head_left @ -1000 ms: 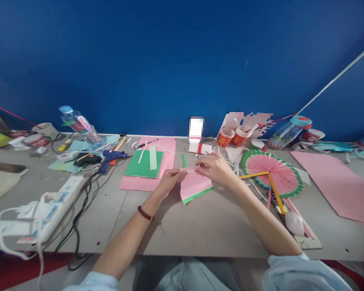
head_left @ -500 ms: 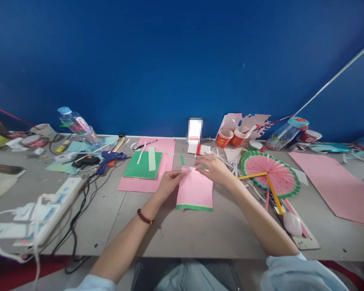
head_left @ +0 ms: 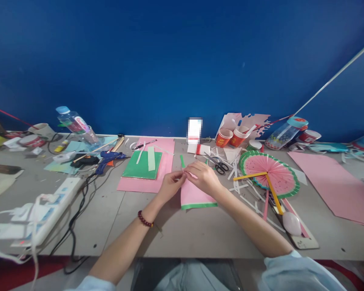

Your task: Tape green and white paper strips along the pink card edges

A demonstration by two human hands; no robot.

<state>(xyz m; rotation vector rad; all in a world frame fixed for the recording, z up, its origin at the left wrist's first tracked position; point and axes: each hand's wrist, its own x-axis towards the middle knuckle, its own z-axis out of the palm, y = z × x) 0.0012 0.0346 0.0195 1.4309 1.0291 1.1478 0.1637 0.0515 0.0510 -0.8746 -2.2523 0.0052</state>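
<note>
A sheet of pink paper (head_left: pixel 197 196) with a green strip along its near edge lies in front of me. Its upper left corner is pinched by my left hand (head_left: pixel 171 186), fingers closed. My right hand (head_left: pixel 204 178) covers much of the upper part of the sheet, its fingertips meeting the left hand's at the same corner. Just beyond the fingers a small green paper strip (head_left: pixel 182 161) sticks out. A pair of black scissors (head_left: pixel 221 165) lies to the right of my right hand.
To the left, a green paper pack (head_left: pixel 142 165) rests on a pink sheet (head_left: pixel 125 185). Rightward lie a watermelon paper fan (head_left: pixel 279 178), white paper scraps (head_left: pixel 239 186) and red paper cups (head_left: pixel 223 138). A glue gun (head_left: pixel 109 158) and power strip (head_left: pixel 59 202) are at far left.
My right hand has moved left along the sheet's top to meet my left hand at the corner. The sheet has shifted and turned slightly rightward, and the scissors have come into view.
</note>
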